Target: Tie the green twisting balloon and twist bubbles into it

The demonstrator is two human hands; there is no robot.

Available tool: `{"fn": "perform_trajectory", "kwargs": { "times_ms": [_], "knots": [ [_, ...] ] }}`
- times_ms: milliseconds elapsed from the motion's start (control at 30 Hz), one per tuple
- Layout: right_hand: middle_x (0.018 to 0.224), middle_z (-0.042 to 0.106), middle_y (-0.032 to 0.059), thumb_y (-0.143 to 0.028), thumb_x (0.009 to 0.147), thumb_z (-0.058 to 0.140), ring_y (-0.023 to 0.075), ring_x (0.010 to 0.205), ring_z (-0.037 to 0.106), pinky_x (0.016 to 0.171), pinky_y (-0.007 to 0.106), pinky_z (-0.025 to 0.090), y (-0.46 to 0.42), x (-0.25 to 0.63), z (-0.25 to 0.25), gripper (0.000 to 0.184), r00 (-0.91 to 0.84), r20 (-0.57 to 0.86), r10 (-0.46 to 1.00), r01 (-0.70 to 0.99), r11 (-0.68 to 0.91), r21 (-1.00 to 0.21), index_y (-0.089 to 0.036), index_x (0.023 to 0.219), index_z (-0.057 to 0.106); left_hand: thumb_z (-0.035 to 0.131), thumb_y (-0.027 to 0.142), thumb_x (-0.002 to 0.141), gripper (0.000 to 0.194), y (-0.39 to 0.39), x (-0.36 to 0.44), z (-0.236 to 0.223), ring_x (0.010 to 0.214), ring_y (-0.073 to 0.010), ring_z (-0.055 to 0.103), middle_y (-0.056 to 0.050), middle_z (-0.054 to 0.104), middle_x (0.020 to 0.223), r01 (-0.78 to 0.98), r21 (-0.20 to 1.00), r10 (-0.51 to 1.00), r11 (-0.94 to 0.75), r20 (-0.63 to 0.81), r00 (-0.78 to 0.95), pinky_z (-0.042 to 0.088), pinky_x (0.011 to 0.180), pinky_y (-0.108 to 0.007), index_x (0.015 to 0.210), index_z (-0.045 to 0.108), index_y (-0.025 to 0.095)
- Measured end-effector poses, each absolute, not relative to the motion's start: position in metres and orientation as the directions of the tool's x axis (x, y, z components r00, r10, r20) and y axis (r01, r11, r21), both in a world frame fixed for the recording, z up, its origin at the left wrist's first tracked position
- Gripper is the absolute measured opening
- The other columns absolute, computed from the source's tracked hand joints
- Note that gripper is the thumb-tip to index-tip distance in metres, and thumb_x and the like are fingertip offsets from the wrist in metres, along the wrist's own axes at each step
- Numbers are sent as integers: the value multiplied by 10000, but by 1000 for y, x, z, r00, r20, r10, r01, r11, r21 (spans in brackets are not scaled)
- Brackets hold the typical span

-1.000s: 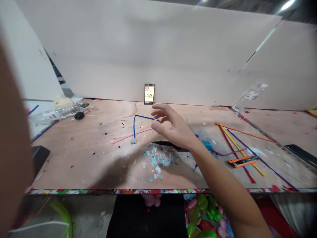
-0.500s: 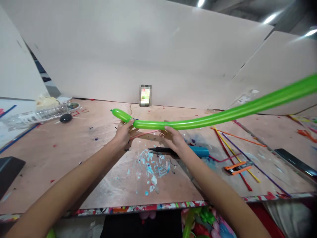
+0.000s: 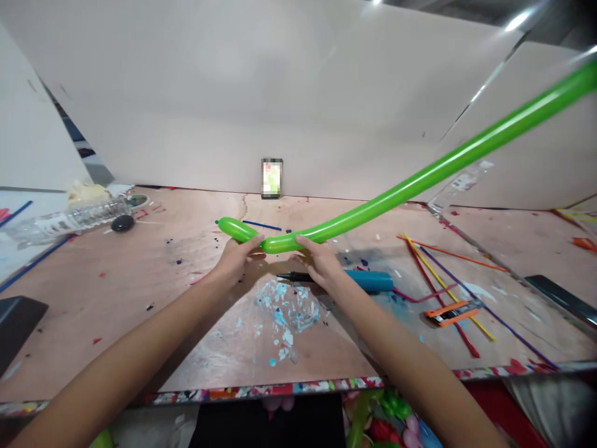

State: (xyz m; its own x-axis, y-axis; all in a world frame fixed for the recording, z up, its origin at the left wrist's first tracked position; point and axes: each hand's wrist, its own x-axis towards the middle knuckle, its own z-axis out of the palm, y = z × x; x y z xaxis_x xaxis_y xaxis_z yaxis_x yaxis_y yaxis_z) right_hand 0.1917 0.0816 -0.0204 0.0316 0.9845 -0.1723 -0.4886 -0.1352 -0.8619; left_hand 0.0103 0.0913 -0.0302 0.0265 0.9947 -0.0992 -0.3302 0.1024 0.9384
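A long green balloon (image 3: 396, 194) runs from the middle of the table up past the right edge of the view. Near its knotted left end, a pinch or twist sets off a short bubble. My left hand (image 3: 240, 256) is closed on the balloon at that pinch, thumb on top. A short way to the right, my right hand (image 3: 319, 258) grips the balloon between thumb and fingers. Below the right hand lies a balloon pump (image 3: 370, 280) with a blue body and black nozzle, partly hidden by that hand and wrist.
An orange box cutter (image 3: 452, 312) lies among thin coloured balloons (image 3: 431, 274) on the right, with a dark phone (image 3: 559, 297) beyond. A small screen (image 3: 271, 178) leans on the white partition (image 3: 261, 93). Plastic bottles (image 3: 69, 224) and a black oval object (image 3: 123, 223) are at left.
The balloon's long right part has swung upward and now slopes more steeply. Both hands, still holding it, have shifted slightly, the left one down and to the right.
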Motion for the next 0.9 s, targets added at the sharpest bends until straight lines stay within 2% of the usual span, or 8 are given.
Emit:
{"fn": "perform_trajectory", "kwargs": {
  "times_ms": [100,200,267,333,433,533,667,900],
  "knots": [
    [776,691,-16,-215,532,833,177,800,630,724,334,553,75,184,-13,249,25,-99,995,-548,-70,-834,-191,707,658,715,463,739,327,94,12,-25,666,-176,618,-41,612,701,-518,826,964,221,-267,-15,537,625,-310,733,549,181],
    [835,711,-5,-200,554,803,183,827,636,743,330,542,66,176,-15,261,-56,-15,998,-568,-44,-822,-200,785,681,515,635,824,460,95,12,-21,666,-198,623,-60,606,709,-593,755,935,279,-354,-10,547,623,-351,752,536,182],
    [853,718,-7,-199,563,782,184,828,643,727,319,531,60,173,-20,322,-136,5,991,-545,-70,-836,-220,869,681,497,645,828,474,93,10,-21,715,-220,638,-91,636,802,-575,782,957,239,-290,3,549,638,-375,839,556,174],
    [846,721,-9,-200,562,767,186,819,649,720,318,522,56,174,-25,386,-207,-7,978,-505,-113,-856,-237,933,670,618,552,791,398,88,6,-22,735,-202,636,-77,637,875,-508,855,990,101,-137,-35,541,643,-343,939,552,189],
    [871,730,2,-199,560,766,191,837,657,752,327,515,52,178,-28,423,-258,-35,966,-472,-158,-867,-237,968,657,711,417,748,385,80,1,-24,681,-151,598,-18,595,855,-325,938,992,-125,117,-43,502,607,-275,1036,535,233],
    [914,733,11,-202,570,778,201,858,666,797,353,515,51,181,-28,418,-279,-55,959,-479,-189,-857,-233,966,649,701,374,763,403,74,-2,-22,737,-146,581,-22,595,907,-126,964,971,-233,238,29,473,645,-256,1119,565,243],
    [977,727,2,-195,582,795,212,869,671,774,375,534,50,181,-28,428,-245,-29,969,-499,-152,-853,-247,976,638,723,312,736,388,67,-1,-14,797,-163,558,-25,610,910,-37,964,960,-263,266,88,444,680,-253,1098,623,218],
    [883,732,27,-243,608,792,186,779,661,662,299,533,51,178,-32,292,-222,-60,973,-466,-160,-870,-189,878,696,778,285,667,340,63,-1,-12,735,-178,595,-39,639,832,-140,974,975,-177,192,107,474,666,-285,947,617,178]
  ]
}}
